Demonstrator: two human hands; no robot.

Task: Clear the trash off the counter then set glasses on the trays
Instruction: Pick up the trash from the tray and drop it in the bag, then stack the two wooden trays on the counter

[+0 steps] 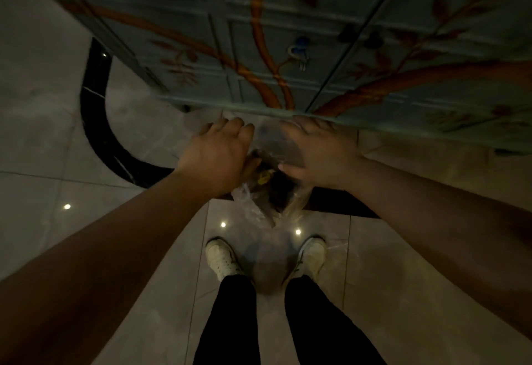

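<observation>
A clear plastic trash bag (259, 203) hangs in front of me above the floor, between my two hands. My left hand (218, 154) grips its left rim with curled fingers. My right hand (313, 151) holds the right rim, fingers spread over the plastic. Inside the bag's mouth I see dark trash and a small yellow scrap (263, 177). The bag's lower part sags down between my shoes. No counter top, glasses or trays are in view.
A pale blue cabinet (316, 48) painted with orange branches stands straight ahead, with a key (299, 54) hanging from its door. Below are grey floor tiles (115, 140) with a curved black inlay (95, 123). My white shoes (221, 258) and black trousers are at the bottom.
</observation>
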